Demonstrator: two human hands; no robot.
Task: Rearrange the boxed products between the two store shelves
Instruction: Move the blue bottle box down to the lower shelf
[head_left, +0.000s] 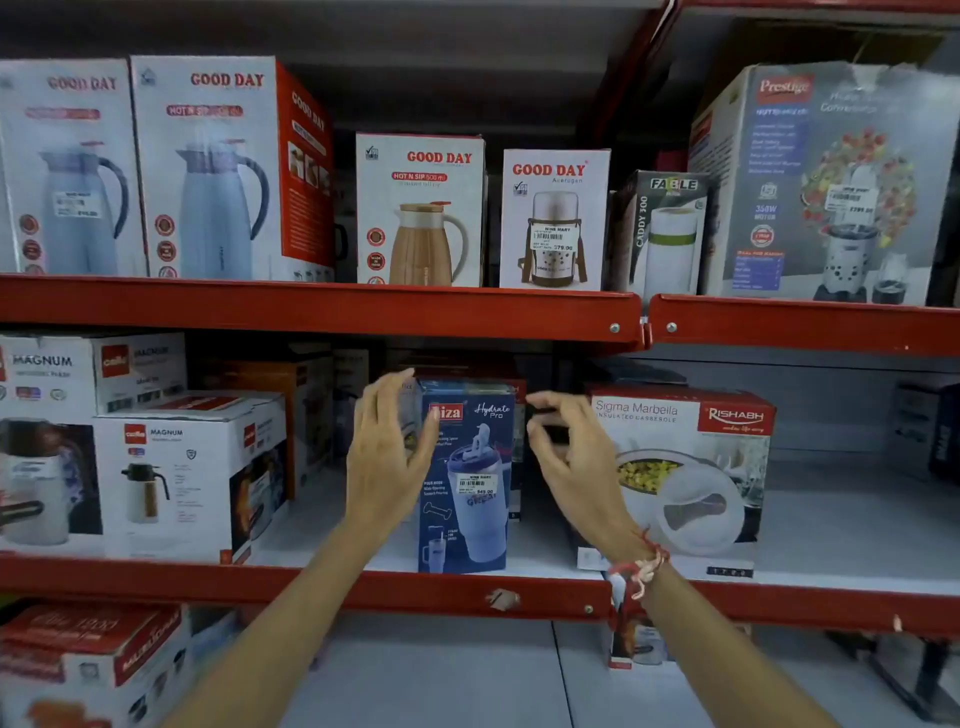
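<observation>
A tall blue tumbler box (467, 478) stands upright at the front of the lower red shelf (311, 584). My left hand (387, 452) is spread just left of it, thumb near its upper left corner. My right hand (571, 457) hovers just right of the box, fingers curled and apart, holding nothing. On the upper red shelf (322, 309) stand two large Good Day jug boxes (208, 171), a smaller Good Day jug box (418, 210), a Good Day flask box (553, 218) and a Fable box (665, 234).
A Prestige blender box (831, 182) fills the upper right. On the lower shelf sit Magnum boxes (176, 478) at left and a Rishabh casserole box (685, 478) at right, with bare shelf further right. More boxes (88, 665) lie below at left.
</observation>
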